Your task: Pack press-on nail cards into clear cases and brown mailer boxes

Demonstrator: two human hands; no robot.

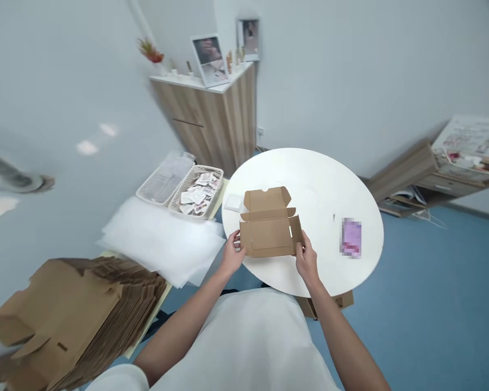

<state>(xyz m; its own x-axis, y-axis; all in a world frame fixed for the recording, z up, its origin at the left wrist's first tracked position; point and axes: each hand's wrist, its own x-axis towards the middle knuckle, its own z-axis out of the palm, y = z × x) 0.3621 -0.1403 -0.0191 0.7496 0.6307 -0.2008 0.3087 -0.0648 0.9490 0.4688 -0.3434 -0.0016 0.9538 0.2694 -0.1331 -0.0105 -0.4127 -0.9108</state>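
A brown cardboard box blank, partly folded, is held over the near left part of the round white table. My left hand grips its left end, and my right hand is closed on the right end, where a side flap with a slot stands up. The wide flap at the far side lies spread out. Just left of that flap is a small white item on the table. A pixelated purple item lies to the right of my right hand.
At the left are stacked flat cardboard blanks, white translucent sheets and a basket of small packets. A wooden cabinet stands behind; a low shelf is at the right. Another cardboard box is below the table.
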